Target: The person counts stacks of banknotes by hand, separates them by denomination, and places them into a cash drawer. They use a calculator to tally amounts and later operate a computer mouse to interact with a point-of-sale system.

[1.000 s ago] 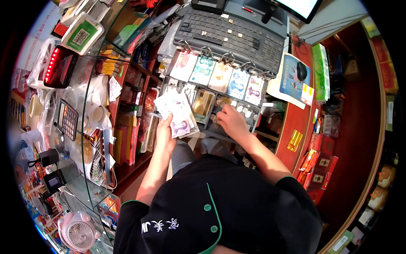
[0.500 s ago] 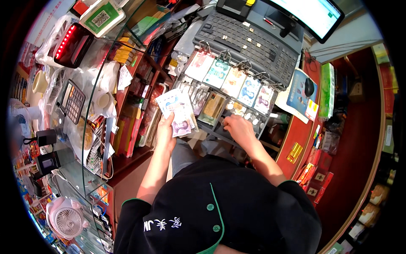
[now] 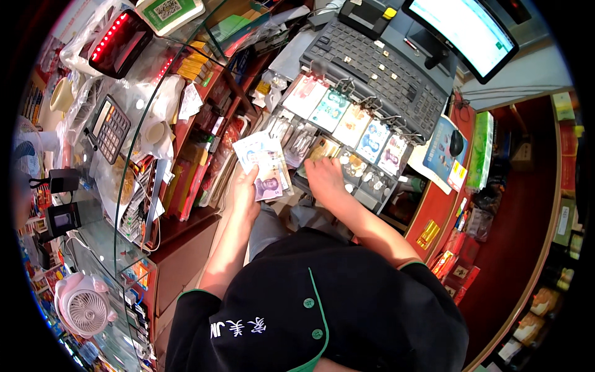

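Note:
My left hand (image 3: 246, 195) pinches a small fan of banknotes (image 3: 265, 162), one of them purple, with the thumb on top. Beside it, to the right, an open cash drawer (image 3: 385, 197) holds a row of sorted banknotes (image 3: 353, 123) under metal clips. My right hand (image 3: 325, 180) reaches into the drawer's near part, fingers bent down at a compartment with yellowish notes (image 3: 323, 149). Its fingertips are partly hidden, and whatever they grip cannot be made out. Loose coins (image 3: 374, 180) lie in the compartments just right of that hand.
A black keyboard (image 3: 378, 74) and a monitor (image 3: 465, 31) stand behind the drawer. On the right are a mouse (image 3: 456, 145) and a red counter (image 3: 414, 214). A glass counter on the left carries a calculator (image 3: 109, 131); a pink fan (image 3: 85, 307) is at lower left.
My right hand has moved left, from the coin compartments to the compartment with yellowish notes. My left hand still holds the banknotes. The view has shifted slightly.

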Available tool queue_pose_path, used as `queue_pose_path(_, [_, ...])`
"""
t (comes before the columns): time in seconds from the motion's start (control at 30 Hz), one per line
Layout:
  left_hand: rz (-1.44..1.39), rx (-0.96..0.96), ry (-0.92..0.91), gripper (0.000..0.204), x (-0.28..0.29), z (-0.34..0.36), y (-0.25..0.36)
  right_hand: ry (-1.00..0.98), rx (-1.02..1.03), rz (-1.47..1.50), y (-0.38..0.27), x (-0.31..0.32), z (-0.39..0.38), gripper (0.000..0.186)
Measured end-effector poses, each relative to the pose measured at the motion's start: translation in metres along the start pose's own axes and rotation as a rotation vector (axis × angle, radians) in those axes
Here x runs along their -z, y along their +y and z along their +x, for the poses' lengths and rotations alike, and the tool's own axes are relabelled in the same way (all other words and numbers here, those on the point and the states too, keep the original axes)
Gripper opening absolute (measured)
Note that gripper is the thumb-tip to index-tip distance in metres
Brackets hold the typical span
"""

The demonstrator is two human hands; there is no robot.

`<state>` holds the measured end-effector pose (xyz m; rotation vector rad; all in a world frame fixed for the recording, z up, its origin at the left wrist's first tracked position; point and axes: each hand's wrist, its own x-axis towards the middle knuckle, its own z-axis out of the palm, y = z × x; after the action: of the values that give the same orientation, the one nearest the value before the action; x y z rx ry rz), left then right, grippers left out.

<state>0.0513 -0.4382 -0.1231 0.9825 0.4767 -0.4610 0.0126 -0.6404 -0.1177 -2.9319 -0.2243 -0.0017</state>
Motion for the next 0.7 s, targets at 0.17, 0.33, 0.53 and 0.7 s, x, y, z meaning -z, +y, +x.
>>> queue_pose_path(0.17, [-0.036, -0.02, 0.015, 0.029, 0.008, -0.002, 0.008, 0.09, -0.068, 0.111, 0.007, -0.004, 0.0, 0.004])
queue_pose_path(0.33, [-0.158, 0.024, 0.049, 0.031, 0.029, 0.004, 0.024, 0.026, -0.183, 0.256, 0.019, 0.02, 0.002, 0.006])
queue_pose_path(0.53, [-0.156, 0.061, 0.043, 0.032, 0.052, 0.021, 0.034, 0.008, -0.161, 0.235, 0.01, 0.03, 0.002, 0.012])
queue_pose_path(0.7, [-0.087, 0.15, -0.045, 0.031, 0.046, 0.027, 0.053, -0.024, -0.199, 0.09, -0.007, 0.012, -0.01, 0.017])
